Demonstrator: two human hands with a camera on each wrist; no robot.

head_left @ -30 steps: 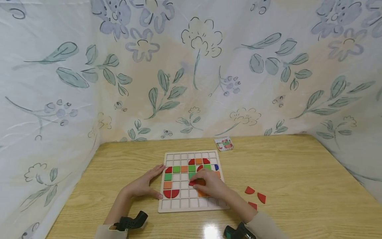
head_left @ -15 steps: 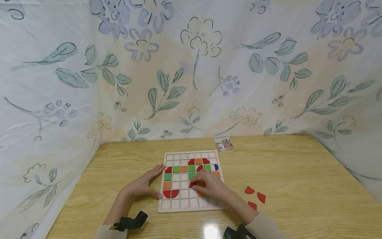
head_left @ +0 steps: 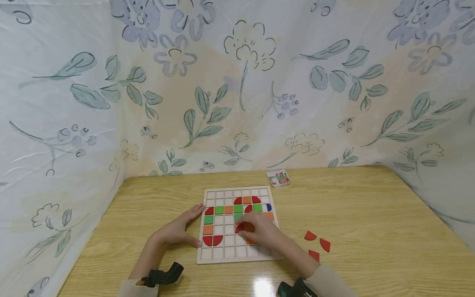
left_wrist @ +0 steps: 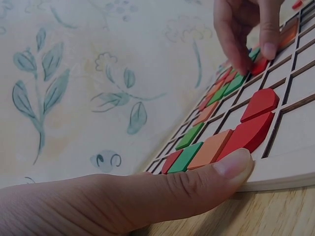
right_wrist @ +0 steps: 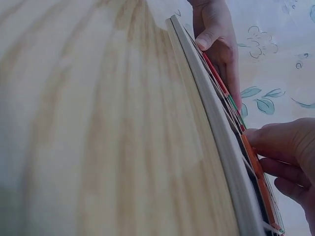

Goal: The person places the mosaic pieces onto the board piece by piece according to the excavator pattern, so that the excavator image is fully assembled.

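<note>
In the head view a square wooden grid board [head_left: 224, 260] lies on the table with coloured tiles in its cells. My left hand [head_left: 178, 229] rests along its left edge, fingers straight and thumb spread apart; in the left wrist view the thumb [left_wrist: 206, 179] lies on the rim beside red quarter-circle tiles [left_wrist: 253, 130]. Over the right half of the board, my right hand [head_left: 261, 229] pinches a red quarter-circle tile [head_left: 239, 228] between thumb and fingertips. That tile sits at a cell right below a green one [head_left: 238, 217]. The right hand covers several cells behind it.
Three loose red quarter-circle tiles [head_left: 310, 236] lie on the table [head_left: 371, 231] right of the board. A small printed pattern card [head_left: 278, 178] is behind the board's far right corner. Floral cloth [head_left: 259, 103] hangs around the back and sides.
The red quarter-circle tile under the right fingertips has turned and settled down into its cell, with the fingers shifting slightly. The left hand and loose tiles stay put.
</note>
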